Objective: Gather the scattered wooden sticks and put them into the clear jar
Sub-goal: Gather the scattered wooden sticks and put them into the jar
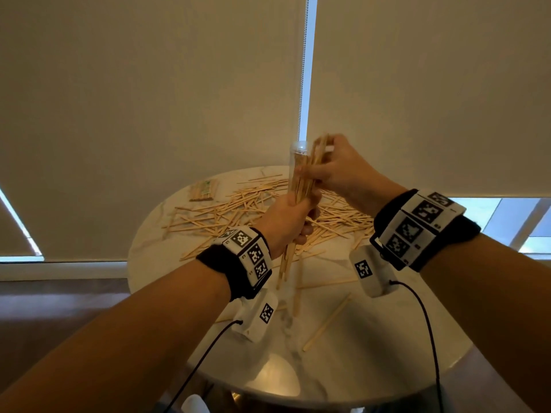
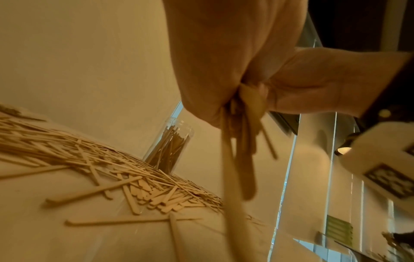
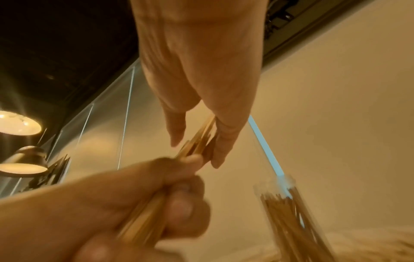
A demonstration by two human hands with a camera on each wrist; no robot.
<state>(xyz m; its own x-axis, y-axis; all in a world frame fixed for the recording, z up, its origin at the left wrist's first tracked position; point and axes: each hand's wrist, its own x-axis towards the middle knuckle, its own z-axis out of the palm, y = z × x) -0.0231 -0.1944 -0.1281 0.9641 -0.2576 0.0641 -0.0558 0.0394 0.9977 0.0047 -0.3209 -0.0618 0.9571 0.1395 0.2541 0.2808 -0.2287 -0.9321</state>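
Observation:
My left hand (image 1: 293, 214) grips a bundle of flat wooden sticks (image 1: 301, 186) upright above the round white table (image 1: 372, 338). My right hand (image 1: 331, 165) pinches the upper ends of the same bundle between thumb and fingers (image 3: 220, 141). The clear jar (image 1: 299, 156) stands just behind the bundle, partly hidden by it, with several sticks inside. From the left wrist the jar (image 2: 170, 145) shows upright behind the scattered sticks (image 2: 89, 159), and the bundle (image 2: 244, 141) hangs below my fist. Many loose sticks (image 1: 238, 210) cover the table's far half.
A wrapped packet of sticks (image 1: 204, 190) lies at the table's far left. A few single sticks (image 1: 325, 324) lie nearer me. Closed roller blinds (image 1: 149, 99) hang right behind the table. Cables (image 1: 429, 338) run from both wrist units over the near edge.

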